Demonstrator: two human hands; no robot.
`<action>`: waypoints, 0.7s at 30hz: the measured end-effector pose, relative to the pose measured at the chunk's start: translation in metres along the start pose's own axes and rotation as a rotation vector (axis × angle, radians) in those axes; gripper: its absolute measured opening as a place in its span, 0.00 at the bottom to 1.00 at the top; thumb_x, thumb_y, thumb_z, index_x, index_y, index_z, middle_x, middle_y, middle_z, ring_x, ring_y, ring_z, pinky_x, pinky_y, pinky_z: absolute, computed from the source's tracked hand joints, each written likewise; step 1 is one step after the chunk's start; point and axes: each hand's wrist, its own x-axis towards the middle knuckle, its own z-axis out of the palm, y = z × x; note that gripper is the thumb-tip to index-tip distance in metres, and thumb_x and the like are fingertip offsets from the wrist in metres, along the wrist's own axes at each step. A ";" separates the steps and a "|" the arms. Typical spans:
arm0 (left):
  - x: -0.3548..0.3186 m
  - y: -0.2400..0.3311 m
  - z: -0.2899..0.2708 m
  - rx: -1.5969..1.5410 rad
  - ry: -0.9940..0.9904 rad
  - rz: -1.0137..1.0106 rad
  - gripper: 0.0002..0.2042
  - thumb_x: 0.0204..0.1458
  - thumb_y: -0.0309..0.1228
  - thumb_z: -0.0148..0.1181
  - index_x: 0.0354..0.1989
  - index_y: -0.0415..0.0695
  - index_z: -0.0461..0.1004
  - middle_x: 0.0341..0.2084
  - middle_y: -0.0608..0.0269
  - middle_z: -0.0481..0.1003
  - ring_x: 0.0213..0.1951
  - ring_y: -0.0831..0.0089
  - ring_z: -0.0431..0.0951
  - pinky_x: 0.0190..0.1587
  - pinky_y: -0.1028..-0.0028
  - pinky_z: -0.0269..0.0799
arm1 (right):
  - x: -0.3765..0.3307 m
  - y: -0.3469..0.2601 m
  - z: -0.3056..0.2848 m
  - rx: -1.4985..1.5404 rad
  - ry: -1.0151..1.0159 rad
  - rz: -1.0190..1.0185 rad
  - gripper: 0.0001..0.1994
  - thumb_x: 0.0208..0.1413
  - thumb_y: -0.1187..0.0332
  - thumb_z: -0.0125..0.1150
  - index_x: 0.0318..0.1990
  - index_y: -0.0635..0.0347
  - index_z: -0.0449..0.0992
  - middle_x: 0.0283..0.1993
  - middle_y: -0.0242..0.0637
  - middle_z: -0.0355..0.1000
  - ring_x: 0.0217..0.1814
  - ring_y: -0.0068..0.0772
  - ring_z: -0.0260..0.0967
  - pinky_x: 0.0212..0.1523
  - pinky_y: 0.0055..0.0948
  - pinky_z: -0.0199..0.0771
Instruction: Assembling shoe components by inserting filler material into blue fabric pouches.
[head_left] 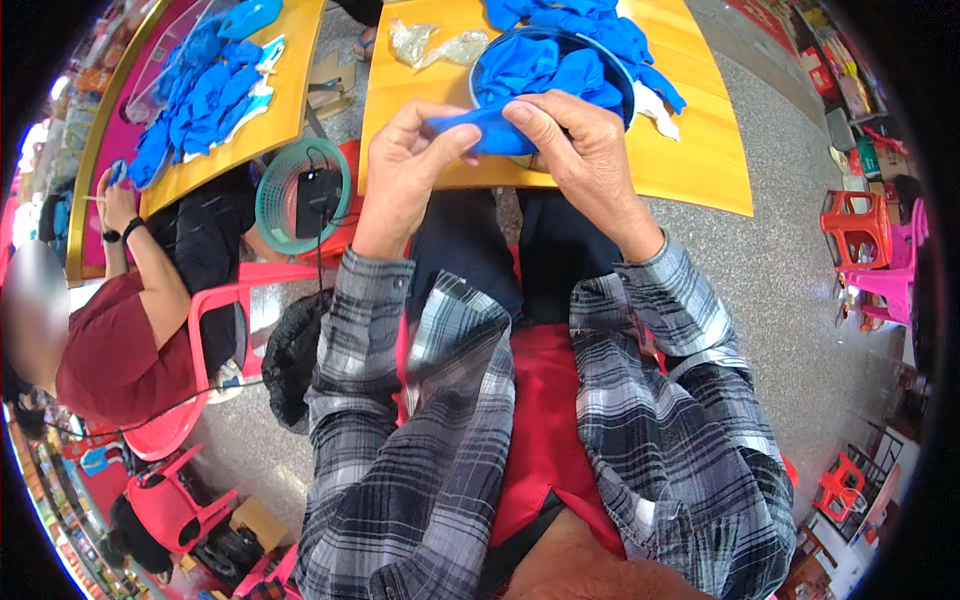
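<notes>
A small piece of blue cloth is stretched between my two hands, in front of my body at the table's near edge. My left hand pinches its left end with thumb and fingers. The other end is gripped by my right hand, thumb on top. Just beyond them stands a round blue tub with blue fabric pieces heaped in it. My hands cover part of its near side.
Crumpled clear plastic bags and more blue fabric lie on the yellow table. To the left, a seated person works at another table with blue pieces. A green basket stands between. Red stools are at right.
</notes>
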 end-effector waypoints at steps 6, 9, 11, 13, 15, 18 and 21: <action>0.003 0.015 0.021 0.071 0.077 0.160 0.09 0.52 0.21 0.61 0.40 0.37 0.70 0.34 0.59 0.74 0.33 0.75 0.75 0.33 0.77 0.73 | -0.008 -0.007 -0.002 0.782 -0.083 0.764 0.18 0.55 0.58 0.65 0.44 0.64 0.73 0.32 0.31 0.72 0.25 0.18 0.67 0.27 0.17 0.70; 0.003 0.021 0.029 -0.054 0.100 0.106 0.08 0.53 0.21 0.61 0.39 0.37 0.69 0.34 0.59 0.73 0.32 0.74 0.75 0.32 0.75 0.72 | -0.001 -0.010 -0.009 0.752 -0.053 0.678 0.16 0.56 0.58 0.64 0.41 0.62 0.74 0.29 0.30 0.73 0.24 0.15 0.65 0.24 0.15 0.65; 0.004 0.020 0.038 -0.204 0.100 0.055 0.08 0.53 0.21 0.60 0.39 0.37 0.69 0.34 0.57 0.74 0.32 0.72 0.76 0.33 0.74 0.74 | 0.004 -0.012 -0.011 0.740 0.063 0.652 0.15 0.57 0.55 0.62 0.36 0.59 0.75 0.27 0.29 0.72 0.22 0.14 0.63 0.22 0.13 0.61; 0.006 0.014 0.046 -0.220 0.073 0.047 0.07 0.53 0.22 0.60 0.38 0.37 0.69 0.35 0.56 0.74 0.33 0.70 0.77 0.34 0.74 0.75 | 0.003 -0.008 -0.013 0.834 0.109 0.684 0.15 0.58 0.54 0.60 0.34 0.58 0.74 0.26 0.29 0.72 0.22 0.13 0.63 0.23 0.13 0.60; 0.013 0.007 0.050 -0.187 0.047 0.035 0.07 0.53 0.22 0.60 0.37 0.37 0.69 0.33 0.54 0.75 0.33 0.69 0.78 0.37 0.73 0.76 | 0.009 0.001 -0.016 0.743 0.149 0.662 0.19 0.59 0.49 0.57 0.28 0.55 0.71 0.23 0.26 0.68 0.21 0.14 0.62 0.23 0.14 0.60; 0.038 0.002 0.031 0.001 0.051 0.042 0.05 0.54 0.22 0.60 0.36 0.37 0.70 0.30 0.57 0.76 0.32 0.75 0.78 0.33 0.77 0.74 | 0.040 0.032 -0.040 0.335 0.131 0.553 0.19 0.59 0.49 0.57 0.25 0.54 0.71 0.22 0.28 0.68 0.21 0.15 0.62 0.24 0.17 0.62; 0.066 -0.003 -0.008 0.215 0.131 0.076 0.05 0.54 0.25 0.59 0.35 0.36 0.71 0.30 0.59 0.77 0.31 0.76 0.78 0.33 0.79 0.73 | 0.079 0.071 -0.073 0.238 0.112 0.620 0.22 0.56 0.44 0.58 0.26 0.55 0.71 0.21 0.26 0.66 0.20 0.14 0.60 0.22 0.16 0.60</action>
